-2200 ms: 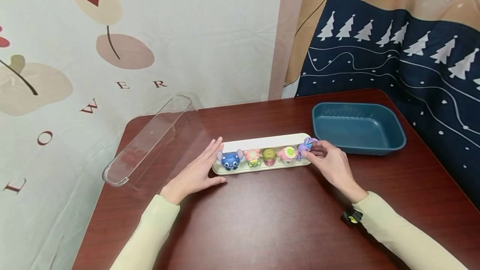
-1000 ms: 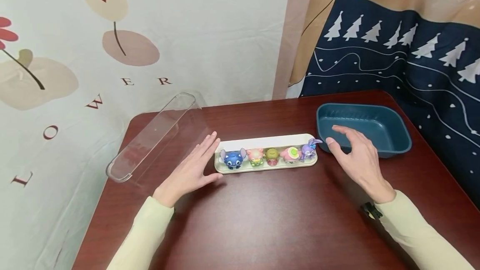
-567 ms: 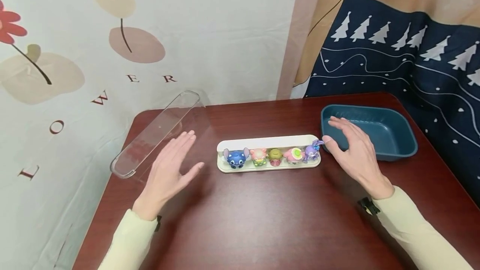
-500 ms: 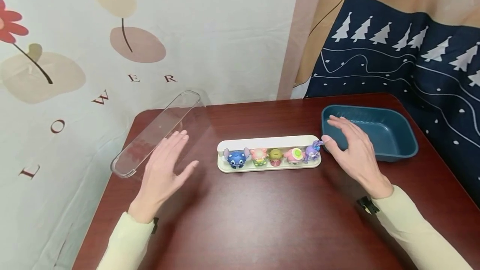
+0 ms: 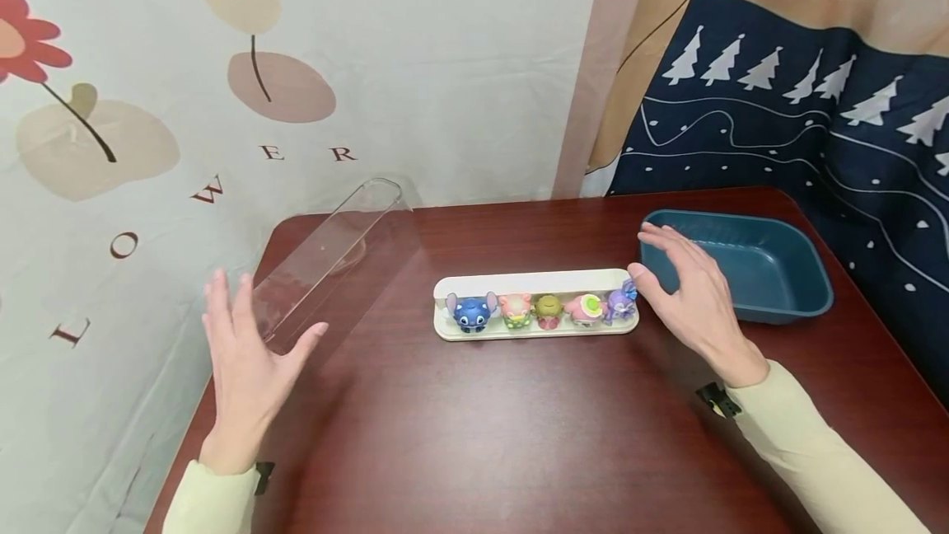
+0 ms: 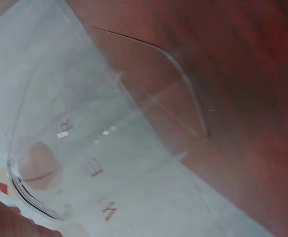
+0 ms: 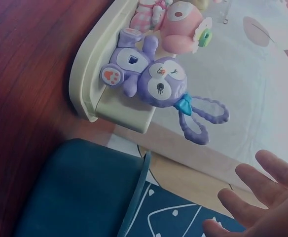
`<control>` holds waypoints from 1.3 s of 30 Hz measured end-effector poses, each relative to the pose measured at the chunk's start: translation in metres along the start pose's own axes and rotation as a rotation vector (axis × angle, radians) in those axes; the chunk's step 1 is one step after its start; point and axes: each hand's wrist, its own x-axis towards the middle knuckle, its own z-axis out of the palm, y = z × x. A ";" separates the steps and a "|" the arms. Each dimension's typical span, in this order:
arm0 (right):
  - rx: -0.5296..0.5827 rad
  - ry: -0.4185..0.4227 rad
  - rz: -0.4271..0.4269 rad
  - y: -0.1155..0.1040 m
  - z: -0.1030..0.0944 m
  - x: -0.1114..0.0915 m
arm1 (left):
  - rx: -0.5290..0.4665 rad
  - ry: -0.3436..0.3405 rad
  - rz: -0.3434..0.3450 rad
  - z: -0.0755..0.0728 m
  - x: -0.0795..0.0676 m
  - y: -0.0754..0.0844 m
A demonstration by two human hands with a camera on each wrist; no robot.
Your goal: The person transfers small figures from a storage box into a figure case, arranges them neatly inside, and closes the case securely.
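Observation:
My left hand [image 5: 248,373], fingers spread, is in front of the near end of a clear plastic cover [image 5: 334,250] at the table's left; whether it touches is hard to tell. In the left wrist view the clear cover [image 6: 119,128] fills much of the picture. My right hand [image 5: 693,299] hovers with straight fingers between a cream tray [image 5: 519,283] and a blue bin. Several small figurines sit in a row on the tray: a blue one [image 5: 472,314] with big ears, a pink one [image 5: 515,311], a green one [image 5: 549,311], another pink one [image 5: 586,309] and a purple rabbit [image 7: 139,74].
The dark teal-blue bin [image 5: 786,270] stands at the back right of the brown table [image 5: 474,435]. A pale flower-print cloth [image 5: 460,72] hangs behind, and a navy tree-print cloth [image 5: 749,130] hangs on the right.
My right hand has let go of the purple rabbit and drawn back to the right. My left hand has left the tray's left end and swung left to the clear cover.

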 end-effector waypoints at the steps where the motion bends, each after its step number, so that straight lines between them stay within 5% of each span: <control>1: 0.000 -0.001 0.002 0.000 0.000 0.000 | -0.007 -0.020 -0.056 -0.003 -0.002 -0.002; 6: 0.004 -0.008 0.003 -0.001 0.003 0.000 | -0.037 -0.133 -0.351 -0.011 -0.009 -0.008; 11: 0.006 -0.004 -0.005 -0.001 0.004 0.000 | -0.092 -0.233 -0.557 -0.015 -0.009 -0.017; 18: 0.007 -0.008 0.000 -0.002 0.004 0.000 | -0.200 -0.335 -0.757 -0.017 -0.008 -0.025; 22: 0.011 -0.010 0.003 -0.002 0.004 0.000 | -0.383 -0.273 -0.855 -0.011 -0.006 -0.028; 27: 0.013 -0.009 0.002 -0.002 0.004 0.000 | -0.584 -0.130 -0.881 -0.006 -0.005 -0.035; 33: 0.015 -0.014 -0.003 -0.005 0.002 0.003 | -0.667 -0.113 -0.847 -0.010 -0.001 -0.036; 39: 0.028 -0.037 -0.020 -0.017 -0.002 0.013 | -0.914 -0.113 -0.769 -0.015 0.010 -0.031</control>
